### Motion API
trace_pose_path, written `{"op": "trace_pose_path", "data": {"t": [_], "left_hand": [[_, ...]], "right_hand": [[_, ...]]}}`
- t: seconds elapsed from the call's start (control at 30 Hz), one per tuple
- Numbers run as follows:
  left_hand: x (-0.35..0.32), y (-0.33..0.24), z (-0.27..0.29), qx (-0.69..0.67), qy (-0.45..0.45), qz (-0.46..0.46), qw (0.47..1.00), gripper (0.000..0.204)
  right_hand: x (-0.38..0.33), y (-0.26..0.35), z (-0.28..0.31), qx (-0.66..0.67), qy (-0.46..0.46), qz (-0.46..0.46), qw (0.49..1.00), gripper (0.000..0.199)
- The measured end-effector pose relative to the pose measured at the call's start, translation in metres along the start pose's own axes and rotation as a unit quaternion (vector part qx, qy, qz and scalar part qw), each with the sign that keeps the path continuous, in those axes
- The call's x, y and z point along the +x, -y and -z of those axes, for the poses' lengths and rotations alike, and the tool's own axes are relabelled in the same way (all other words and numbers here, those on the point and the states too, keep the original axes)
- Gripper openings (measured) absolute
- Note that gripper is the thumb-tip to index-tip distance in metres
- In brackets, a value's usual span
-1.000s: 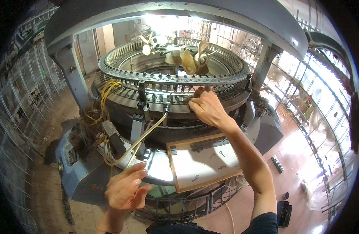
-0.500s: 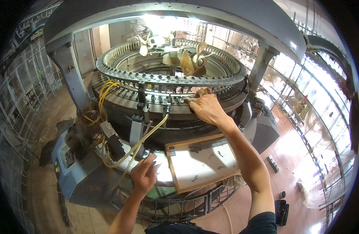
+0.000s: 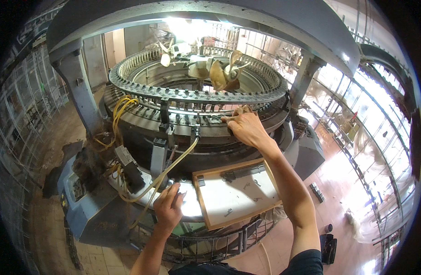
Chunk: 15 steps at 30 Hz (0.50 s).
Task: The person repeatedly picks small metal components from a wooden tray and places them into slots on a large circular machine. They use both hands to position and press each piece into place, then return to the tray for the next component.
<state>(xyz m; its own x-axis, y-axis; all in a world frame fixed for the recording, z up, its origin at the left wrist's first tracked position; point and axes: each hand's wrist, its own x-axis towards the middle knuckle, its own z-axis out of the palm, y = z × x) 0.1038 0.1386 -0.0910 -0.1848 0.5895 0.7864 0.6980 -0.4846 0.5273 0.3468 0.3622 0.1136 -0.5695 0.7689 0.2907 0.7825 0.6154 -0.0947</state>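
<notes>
A large circular knitting machine stands before me, its dark toothed ring [image 3: 187,95] raised above a lower metal bed [image 3: 215,130]. My right hand [image 3: 247,127] reaches to the front of this bed, fingers closed at its upper edge under the ring. A small greyish metal piece shows by the fingertips; its kind is unclear. Lower down, my left hand [image 3: 169,207] is held with curled fingers beside a wood-framed white tray [image 3: 215,195]. Something small and dark may be at its fingertips, too small to name. Several small dark metal parts [image 3: 240,173] lie in the tray.
Yellow hoses [image 3: 167,172] loop down the machine's front left. Gold fan blades [image 3: 218,75] sit inside the ring. Grey posts [image 3: 77,87] hold up an overhead frame. Racks of thin rods stand at both sides. A dark block [image 3: 317,192] lies on the floor at right.
My right hand has shifted slightly right along the bed, its fingers still closed. My left hand stays near the tray with little movement. The view has tilted slightly.
</notes>
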Motion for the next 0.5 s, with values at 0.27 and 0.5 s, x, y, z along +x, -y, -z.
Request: {"op": "trace_pose_path", "data": {"t": [0.27,0.5], "left_hand": [[-0.005,0.007,-0.004,0.021,-0.003,-0.012,1.000,0.033],[-0.006,0.007,-0.003,0.034,-0.002,-0.019,0.999,0.033]], "right_hand": [[0.004,-0.003,-0.013,-0.030,-0.035,0.032,0.998,0.043],[0.005,0.010,-0.011,-0.060,-0.065,0.037,0.995,0.050]]}}
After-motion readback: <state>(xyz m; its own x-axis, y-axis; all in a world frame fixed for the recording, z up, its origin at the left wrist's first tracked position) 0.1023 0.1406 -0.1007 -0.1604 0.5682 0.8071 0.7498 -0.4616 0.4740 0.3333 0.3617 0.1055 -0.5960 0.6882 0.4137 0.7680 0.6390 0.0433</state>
